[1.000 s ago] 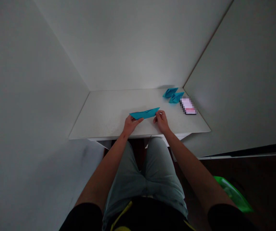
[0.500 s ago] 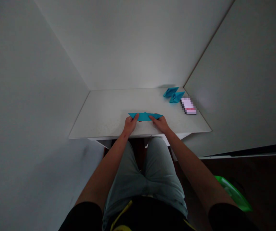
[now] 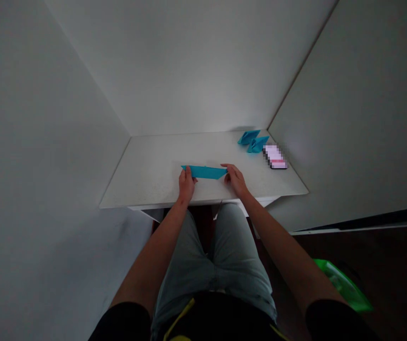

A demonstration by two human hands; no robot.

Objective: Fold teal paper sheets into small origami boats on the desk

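Note:
A long strip of folded blue origami paper (image 3: 203, 172) lies low on the white table, near its front edge. My left hand (image 3: 187, 184) pinches its left end. My right hand (image 3: 235, 180) has its fingertips at the right tip. The strip's straight edge faces away from me, and its underside is hidden. Two folded blue paper boats (image 3: 253, 141) sit together at the far right of the table, well beyond both hands.
A phone-sized object with a pixelated surface (image 3: 275, 157) lies right of the boats. White walls rise behind and on both sides of the white table (image 3: 143, 182). A green plastic item (image 3: 343, 288) sits on the dark floor at lower right.
The paper has turned over, its peak no longer showing along the far edge, and it has shifted slightly left. My hands have drawn a little apart toward its ends.

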